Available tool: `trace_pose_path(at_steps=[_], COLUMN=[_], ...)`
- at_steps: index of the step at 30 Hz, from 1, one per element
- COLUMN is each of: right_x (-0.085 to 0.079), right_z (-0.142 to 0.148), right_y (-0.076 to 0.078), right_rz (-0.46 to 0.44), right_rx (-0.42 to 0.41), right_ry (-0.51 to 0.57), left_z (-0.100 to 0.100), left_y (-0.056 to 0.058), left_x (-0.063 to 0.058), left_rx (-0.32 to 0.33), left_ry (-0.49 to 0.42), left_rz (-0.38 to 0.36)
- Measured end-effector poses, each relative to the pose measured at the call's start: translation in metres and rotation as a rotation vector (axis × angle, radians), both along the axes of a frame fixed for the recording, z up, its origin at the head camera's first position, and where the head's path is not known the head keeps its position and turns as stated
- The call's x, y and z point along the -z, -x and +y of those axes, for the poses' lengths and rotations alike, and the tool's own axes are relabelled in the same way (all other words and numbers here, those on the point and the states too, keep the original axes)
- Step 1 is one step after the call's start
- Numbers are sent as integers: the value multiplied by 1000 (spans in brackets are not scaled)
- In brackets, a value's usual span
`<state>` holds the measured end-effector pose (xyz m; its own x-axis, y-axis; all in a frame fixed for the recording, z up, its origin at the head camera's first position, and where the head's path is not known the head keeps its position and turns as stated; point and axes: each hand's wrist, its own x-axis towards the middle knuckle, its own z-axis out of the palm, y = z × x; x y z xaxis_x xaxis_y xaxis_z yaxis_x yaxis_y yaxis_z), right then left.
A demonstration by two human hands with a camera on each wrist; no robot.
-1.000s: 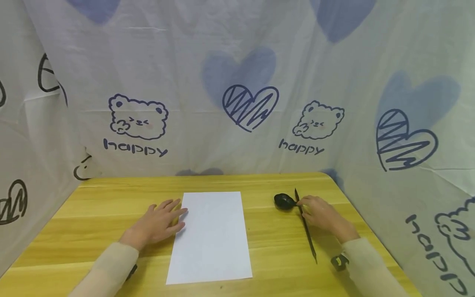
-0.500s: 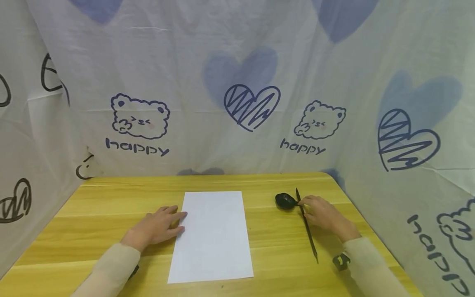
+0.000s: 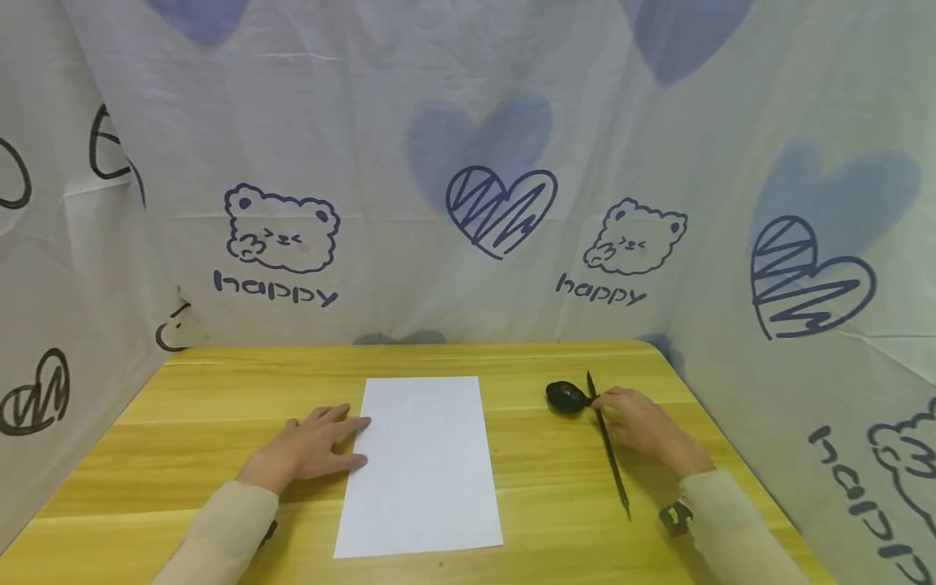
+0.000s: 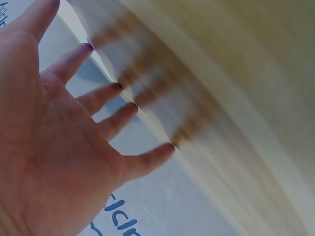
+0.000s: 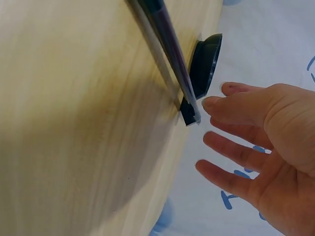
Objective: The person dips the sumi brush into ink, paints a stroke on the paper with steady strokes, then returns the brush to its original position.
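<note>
A blank white sheet of paper (image 3: 420, 467) lies on the wooden table. My left hand (image 3: 307, 449) rests at its left edge, thumb and index finger on the sheet. In the left wrist view the fingers of this left hand (image 4: 69, 142) are spread, tips touching the surface. On the right sits a small black spoon-shaped dish (image 3: 566, 397) with a short handle. A slim dark stick, pointed at both ends (image 3: 613, 463), lies across that handle. My right hand (image 3: 643, 422) is right beside the stick; in the right wrist view the hand (image 5: 261, 142) has loosely extended fingers and grips nothing.
The yellow wooden table (image 3: 241, 382) carries these things. A pale curtain (image 3: 409, 260) with hearts and bear drawings stands behind it and along both sides. A dark wrist device (image 3: 676, 517) is on my right wrist.
My left fingers have drawn closer together and settled lower against the paper's edge. The right hand, dish and stick stay nearly still; the whole view has shifted slightly.
</note>
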<state>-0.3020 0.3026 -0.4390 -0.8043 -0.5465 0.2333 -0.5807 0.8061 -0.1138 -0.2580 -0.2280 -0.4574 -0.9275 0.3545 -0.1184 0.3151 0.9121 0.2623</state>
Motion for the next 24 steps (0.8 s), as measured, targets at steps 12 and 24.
trace_pose_path(at_steps=[12, 24], right_x=[17, 18], right_z=[0, 1], right_y=[3, 7], right_rz=[1, 48], right_rx=[-37, -162], right_ry=[9, 3], left_z=[1, 3], left_y=[-2, 2], left_x=[-3, -3], left_rx=[-13, -31], left_ry=[15, 28], left_rz=[11, -1])
